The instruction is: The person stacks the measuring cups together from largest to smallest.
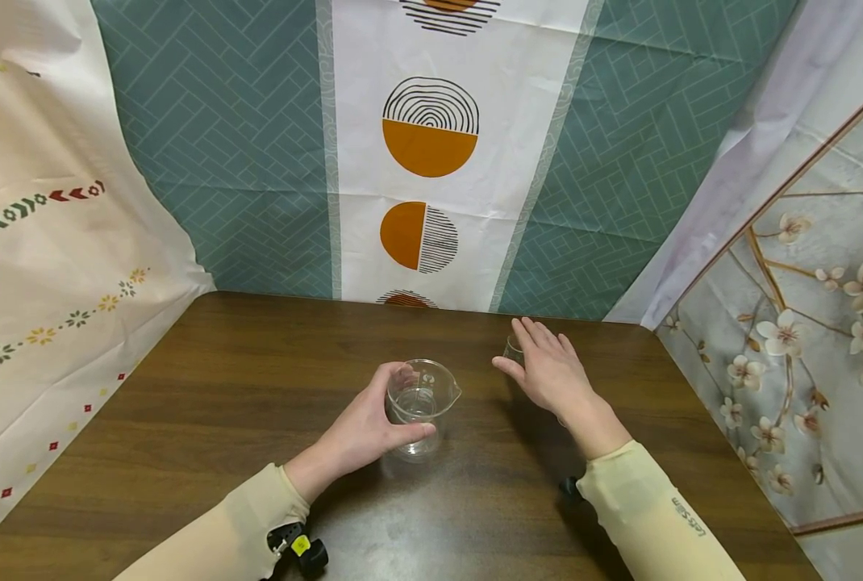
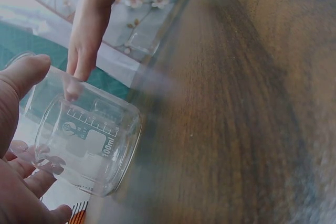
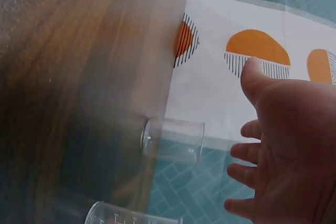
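Observation:
My left hand [image 1: 362, 428] grips a clear glass beaker [image 1: 442, 403] from its left side, thumb in front and fingers round the back. What looks like a smaller beaker marked 100ml [image 2: 97, 140] sits within the glass in the left wrist view. My right hand [image 1: 548, 371] hovers over the table with fingers extended, holding nothing. Just beyond its thumb stands a small glass beaker [image 1: 513, 350], partly hidden by the hand; it appears as a plain clear beaker [image 3: 176, 140] in the right wrist view. At that view's lower edge, another marked beaker [image 3: 131, 217] is cut off.
The brown wooden table [image 1: 257, 363] ends at a green and white patterned cloth [image 1: 257, 161] behind. A cream cloth [image 1: 54, 266] hangs on the left, a floral cloth [image 1: 787, 387] on the right. Both wrists carry small dark devices, the left one a camera [image 1: 311, 557].

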